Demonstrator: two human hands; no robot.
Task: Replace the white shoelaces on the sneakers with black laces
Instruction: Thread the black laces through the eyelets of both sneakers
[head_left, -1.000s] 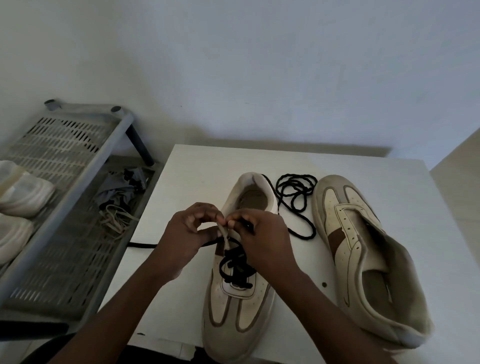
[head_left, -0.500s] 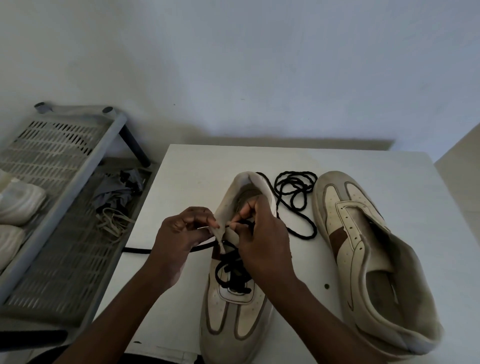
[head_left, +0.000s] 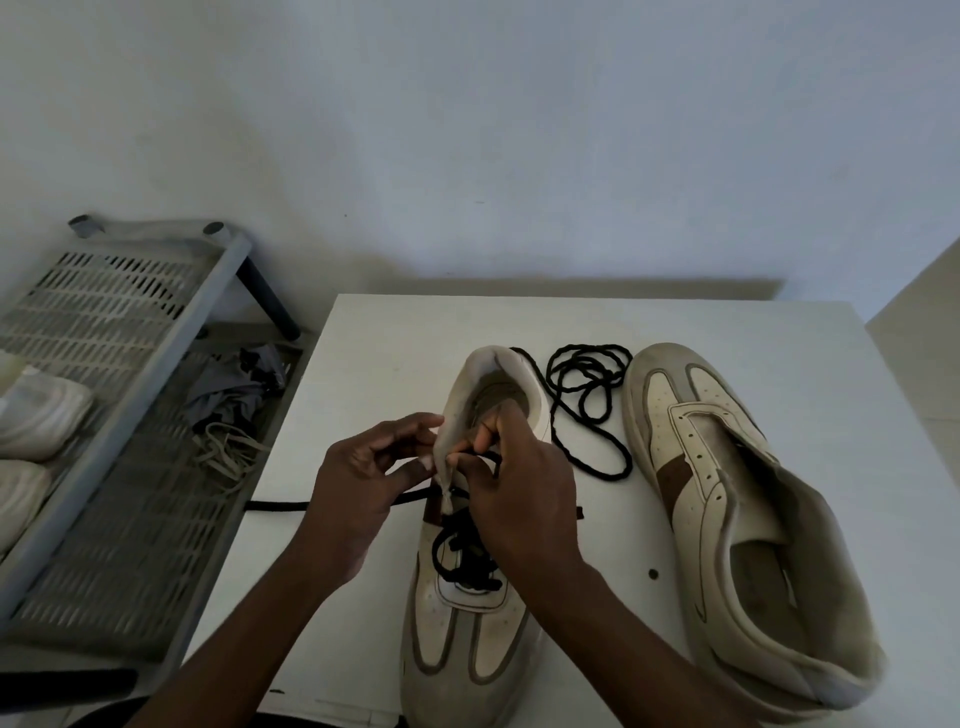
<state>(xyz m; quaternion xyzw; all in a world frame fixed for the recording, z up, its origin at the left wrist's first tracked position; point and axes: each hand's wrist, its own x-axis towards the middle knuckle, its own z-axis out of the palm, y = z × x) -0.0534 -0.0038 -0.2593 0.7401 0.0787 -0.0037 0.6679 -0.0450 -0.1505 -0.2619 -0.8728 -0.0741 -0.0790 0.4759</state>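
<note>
At the front edge of the bench (head_left: 395, 353), the near sneaker (head_left: 467, 639) is judged half laced. Its flap is pinched by the left grip (head_left: 363, 483), the black lace (head_left: 462, 561) by the right grip (head_left: 519, 493). The second sneaker (head_left: 727, 493), toward the right edge, is left unlaced.

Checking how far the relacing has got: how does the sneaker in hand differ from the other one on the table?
The held sneaker has a black lace in its lower eyelets; the free sneaker has bare eyelets. The held sneaker's toe points away from the wall, the free sneaker's toward it. Left hand and right hand work on the held sneaker; neither touches the free sneaker. Both are cream with a brown panel.
</note>
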